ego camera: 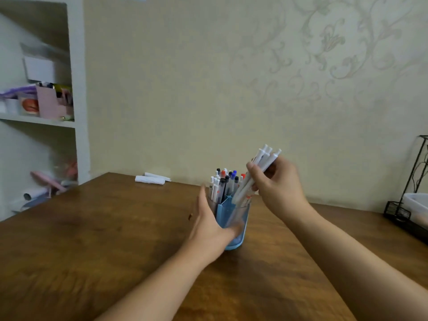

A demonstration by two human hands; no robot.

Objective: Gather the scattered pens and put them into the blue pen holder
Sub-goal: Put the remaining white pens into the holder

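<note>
The brown wooden bench [97, 246] fills the lower half of the frame. At the upper left is a white shelf [39, 120] with some boxes and papers on it, all blurred. At the right edge stands a black wire rack [407, 205].

In the middle of the frame, on the bench, stands the blue holder [234, 228], upright, with many pens [223, 184] already in it, their caps up. My left hand [209, 224] holds the holder from its left side; the fingers are nearly straight along the wall and the thumb lies across the front. My right hand [278, 184] grips a bundle of white pens [257, 172], tilted, with the lower ends inside the holder.

Far back on the bench lies some folded white paper [151, 178].
</note>
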